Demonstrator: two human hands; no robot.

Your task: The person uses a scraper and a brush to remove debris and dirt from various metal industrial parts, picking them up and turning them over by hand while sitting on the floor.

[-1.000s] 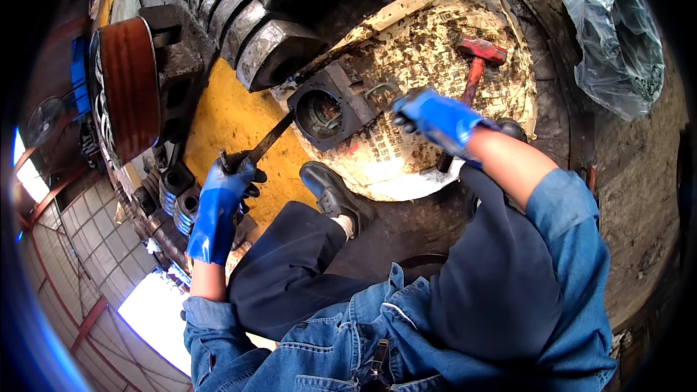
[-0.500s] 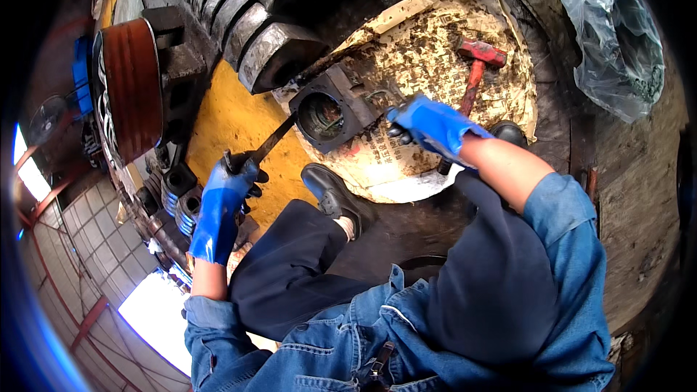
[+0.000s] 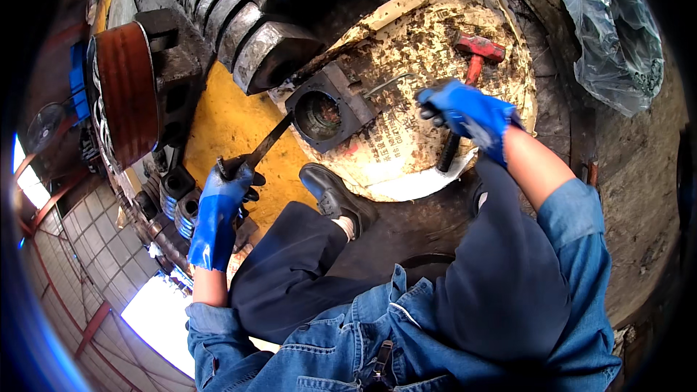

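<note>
My left hand point(image 3: 223, 199), in a blue glove with dark fingers, is closed around the end of a flat dark metal bar point(image 3: 270, 142). The bar's far tip meets the left edge of a dark square metal block point(image 3: 319, 112) with a round bore. Over the middle of the red sledgehammer's point(image 3: 479, 46) handle is my right hand point(image 3: 465, 110), also blue-gloved. Its loosely curled fingers point left and look slightly apart, with nothing visible in them; whether it touches the handle cannot be told. A thin metal rod point(image 3: 389, 84) lies beside the block.
Block and hammer lie on a stained, roundish paper sheet point(image 3: 435, 14). Heavy metal blocks point(image 3: 272, 47) stand in a row at upper left, near a brown-red drum-shaped part point(image 3: 127, 93). A clear plastic bag point(image 3: 617, 36) lies at upper right. My shoe point(image 3: 334, 196) borders the sheet.
My right hand has moved right, away from the block and the thin rod, to over the hammer's handle. The left hand and bar have barely shifted.
</note>
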